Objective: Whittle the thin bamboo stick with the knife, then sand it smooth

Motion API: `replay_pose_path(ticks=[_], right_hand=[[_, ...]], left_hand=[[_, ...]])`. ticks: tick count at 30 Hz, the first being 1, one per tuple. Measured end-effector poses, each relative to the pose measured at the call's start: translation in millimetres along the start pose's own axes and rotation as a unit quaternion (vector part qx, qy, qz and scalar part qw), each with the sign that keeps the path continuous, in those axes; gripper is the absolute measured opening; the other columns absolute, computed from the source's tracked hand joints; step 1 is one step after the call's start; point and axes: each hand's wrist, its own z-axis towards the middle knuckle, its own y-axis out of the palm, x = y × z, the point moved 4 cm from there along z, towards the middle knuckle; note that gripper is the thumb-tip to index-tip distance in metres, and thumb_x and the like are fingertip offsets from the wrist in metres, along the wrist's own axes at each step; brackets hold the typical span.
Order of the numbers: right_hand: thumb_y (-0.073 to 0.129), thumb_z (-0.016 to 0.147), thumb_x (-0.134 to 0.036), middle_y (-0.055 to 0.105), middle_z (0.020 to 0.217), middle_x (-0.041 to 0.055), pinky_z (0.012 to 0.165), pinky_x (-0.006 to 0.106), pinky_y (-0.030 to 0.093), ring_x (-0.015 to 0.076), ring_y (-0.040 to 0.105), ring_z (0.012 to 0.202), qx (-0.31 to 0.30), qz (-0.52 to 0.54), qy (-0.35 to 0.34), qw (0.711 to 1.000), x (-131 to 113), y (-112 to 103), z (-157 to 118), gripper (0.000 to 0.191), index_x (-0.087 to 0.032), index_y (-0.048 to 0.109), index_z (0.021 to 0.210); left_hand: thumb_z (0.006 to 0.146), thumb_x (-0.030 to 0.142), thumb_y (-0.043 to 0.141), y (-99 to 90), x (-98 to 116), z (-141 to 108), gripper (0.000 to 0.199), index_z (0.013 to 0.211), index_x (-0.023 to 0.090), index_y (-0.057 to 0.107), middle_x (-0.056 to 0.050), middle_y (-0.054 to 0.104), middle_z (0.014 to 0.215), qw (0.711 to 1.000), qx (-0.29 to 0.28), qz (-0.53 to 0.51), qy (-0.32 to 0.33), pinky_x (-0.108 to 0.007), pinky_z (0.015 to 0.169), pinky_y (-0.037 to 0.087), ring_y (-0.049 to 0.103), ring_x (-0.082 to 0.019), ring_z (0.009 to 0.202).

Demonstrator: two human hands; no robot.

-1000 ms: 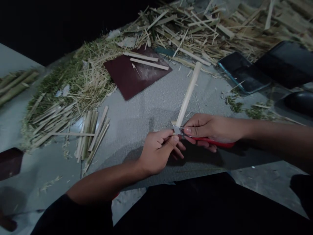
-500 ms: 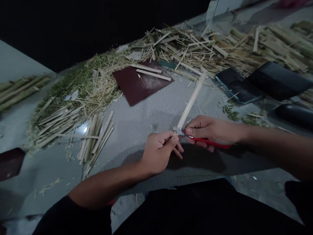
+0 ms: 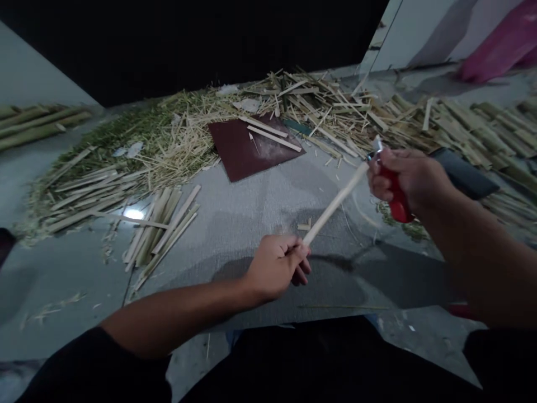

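On the left, light strips (image 3: pixel 157 226) lie fanned on the grey surface (image 3: pixel 247 207). Next, a maroon sheet (image 3: pixel 239 158) bears two thin pieces. The left hand (image 3: pixel 274 267) pinches the near end of a pale strip (image 3: pixel 338 200), which slants up rightward. The right hand (image 3: pixel 415 176) grips a red-handled tool (image 3: pixel 400 206), its metal head at the strip's far end; any lettering there is too blurred to tell. Rightmost, a pink thing (image 3: pixel 499 47) stands behind.

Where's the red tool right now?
Head view, right of centre: the red tool is in the right hand, close to the far end of the strip in the left hand.
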Motion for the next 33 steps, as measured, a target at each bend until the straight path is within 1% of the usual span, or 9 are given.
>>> replay_pose_path(ticks=[4, 9, 12, 15, 19, 24, 27, 31, 33], right_hand=[[0.059, 0.114, -0.030, 0.050, 0.062, 0.0004, 0.052, 0.031, 0.028, 0.0096, 0.046, 0.048, 0.025, 0.019, -0.007, 0.999, -2.9, -9.7, 8.5, 0.032, -0.019, 0.061, 0.084], [0.081, 0.102, -0.059, 0.057, 0.068, 0.0016, 0.052, 0.029, 0.038, 0.0117, 0.052, 0.052, -0.010, 0.021, -0.005, 1.000, 22.6, 24.0, 0.2, 0.045, -0.019, 0.063, 0.095], [0.088, 0.097, -0.047, 0.055, 0.065, -0.0010, 0.049, 0.026, 0.037, 0.0096, 0.050, 0.050, -0.019, 0.040, 0.004, 0.999, 30.6, 39.0, -5.3, 0.039, -0.020, 0.061, 0.089], [0.084, 0.099, -0.036, 0.056, 0.063, -0.0017, 0.047, 0.024, 0.038, 0.0087, 0.051, 0.047, 0.003, 0.034, 0.008, 0.999, 33.1, 43.9, -9.0, 0.031, -0.020, 0.060, 0.086], [0.090, 0.094, -0.044, 0.058, 0.063, -0.0016, 0.043, 0.022, 0.038, 0.0081, 0.052, 0.046, -0.031, 0.020, 0.029, 0.999, 40.6, 55.6, -14.7, 0.040, -0.019, 0.061, 0.083], [0.091, 0.093, -0.059, 0.059, 0.065, -0.0017, 0.040, 0.022, 0.039, 0.0082, 0.049, 0.045, -0.081, 0.001, 0.038, 0.996, 52.2, 70.1, -21.7, 0.050, -0.021, 0.061, 0.086], [0.079, 0.102, -0.064, 0.061, 0.067, 0.0007, 0.042, 0.024, 0.041, 0.0109, 0.053, 0.047, -0.070, 0.006, 0.049, 0.996, 53.8, 70.8, -23.6, 0.048, -0.021, 0.061, 0.090], [0.061, 0.111, -0.049, 0.064, 0.071, 0.0035, 0.042, 0.025, 0.043, 0.0140, 0.059, 0.048, -0.001, 0.034, 0.066, 0.997, 50.7, 63.4, -25.2, 0.035, -0.018, 0.064, 0.094], [0.063, 0.110, -0.044, 0.064, 0.070, 0.0026, 0.043, 0.024, 0.045, 0.0136, 0.060, 0.048, -0.013, 0.027, 0.057, 0.998, 49.2, 62.2, -26.6, 0.030, -0.017, 0.065, 0.096]], left_hand=[[0.103, 0.035, 0.066, -1.8, -1.0, 3.7, 0.023, 0.091, 0.016, 0.068, -0.003, 0.074, 0.072, 1.000, 0.010, -0.015, -0.005, -0.021, 0.049, 0.055, 0.068, -0.012, 0.052], [0.101, 0.040, 0.070, -3.6, -0.5, 7.4, 0.025, 0.094, 0.016, 0.069, -0.005, 0.076, 0.075, 1.000, -0.001, -0.008, -0.014, -0.022, 0.052, 0.056, 0.070, -0.013, 0.055], [0.100, 0.035, 0.072, -3.1, 0.2, 6.5, 0.022, 0.091, 0.015, 0.070, -0.006, 0.078, 0.076, 0.999, -0.020, 0.024, -0.011, -0.022, 0.058, 0.058, 0.072, -0.013, 0.060], [0.099, 0.030, 0.074, -1.6, 6.0, 8.4, 0.016, 0.094, 0.015, 0.074, -0.009, 0.082, 0.084, 0.997, -0.051, 0.049, 0.034, -0.022, 0.069, 0.061, 0.077, -0.013, 0.073], [0.102, 0.037, 0.076, 0.0, 10.4, 16.2, 0.026, 0.114, 0.014, 0.075, -0.010, 0.084, 0.091, 0.995, -0.079, 0.025, 0.054, -0.025, 0.072, 0.064, 0.078, -0.015, 0.076], [0.107, 0.040, 0.069, -1.3, 9.6, 22.0, 0.025, 0.108, 0.016, 0.071, -0.001, 0.074, 0.069, 0.993, -0.053, 0.092, 0.048, -0.018, 0.053, 0.050, 0.065, -0.010, 0.055], [0.109, 0.042, 0.065, -4.6, 8.0, 22.1, 0.026, 0.101, 0.018, 0.067, 0.003, 0.067, 0.062, 0.993, -0.021, 0.108, 0.047, -0.018, 0.049, 0.048, 0.059, -0.008, 0.048], [0.111, 0.045, 0.063, -11.0, 6.7, 23.1, 0.028, 0.103, 0.018, 0.068, 0.004, 0.067, 0.062, 0.991, 0.021, 0.112, 0.063, -0.018, 0.048, 0.048, 0.057, -0.008, 0.047], [0.111, 0.045, 0.064, -13.2, 7.0, 23.4, 0.030, 0.107, 0.016, 0.072, 0.002, 0.068, 0.063, 0.991, 0.028, 0.114, 0.069, -0.019, 0.048, 0.047, 0.058, -0.008, 0.048]])
